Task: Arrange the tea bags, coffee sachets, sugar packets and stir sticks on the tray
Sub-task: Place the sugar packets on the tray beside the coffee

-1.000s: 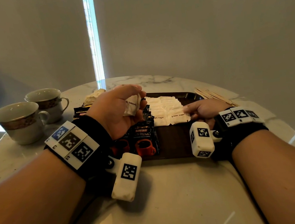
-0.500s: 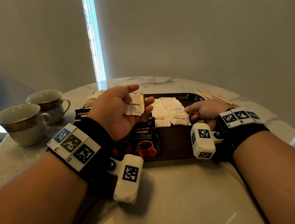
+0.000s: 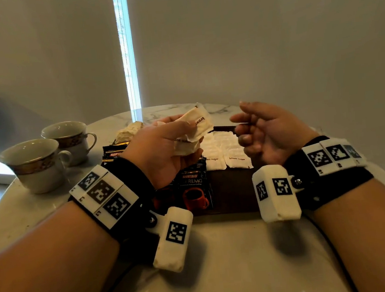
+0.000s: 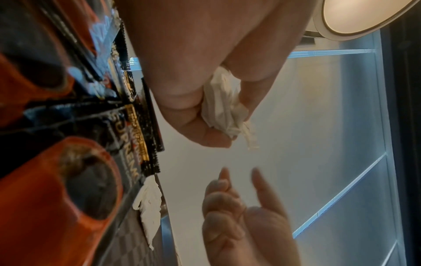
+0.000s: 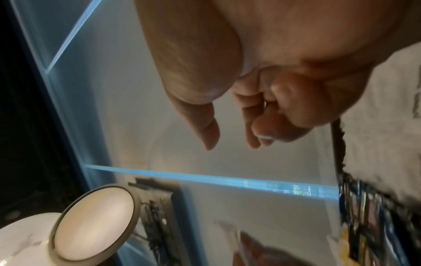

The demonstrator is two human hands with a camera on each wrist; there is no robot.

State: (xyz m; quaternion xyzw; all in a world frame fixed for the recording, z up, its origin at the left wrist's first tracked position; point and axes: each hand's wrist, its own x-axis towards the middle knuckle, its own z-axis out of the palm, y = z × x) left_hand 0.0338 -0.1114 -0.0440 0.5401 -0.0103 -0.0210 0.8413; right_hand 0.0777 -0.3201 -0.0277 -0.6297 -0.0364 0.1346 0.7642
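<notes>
My left hand (image 3: 174, 143) is raised above the dark tray (image 3: 230, 189) and grips a small bunch of white brown-sugar packets (image 3: 196, 128), seen crumpled between thumb and fingers (image 4: 224, 106) in the left wrist view. My right hand (image 3: 257, 133) hovers just right of it, fingers loosely curled, holding nothing (image 5: 239, 131). On the tray lie white sugar packets (image 3: 225, 151) in overlapping rows and black coffee sachets (image 3: 192, 186) with a red cup picture. A pile of tea bags (image 3: 128, 132) sits on the table beyond the tray's left end.
Two gold-banded teacups (image 3: 36, 163) (image 3: 71, 140) stand at the left on the round marble table (image 3: 224, 262). A grey blind hangs close behind the table. The stir sticks are hidden behind my right hand.
My left hand has lifted the sugar packets higher and turned them toward the right. My right hand has left the packets on the tray and risen toward the left hand.
</notes>
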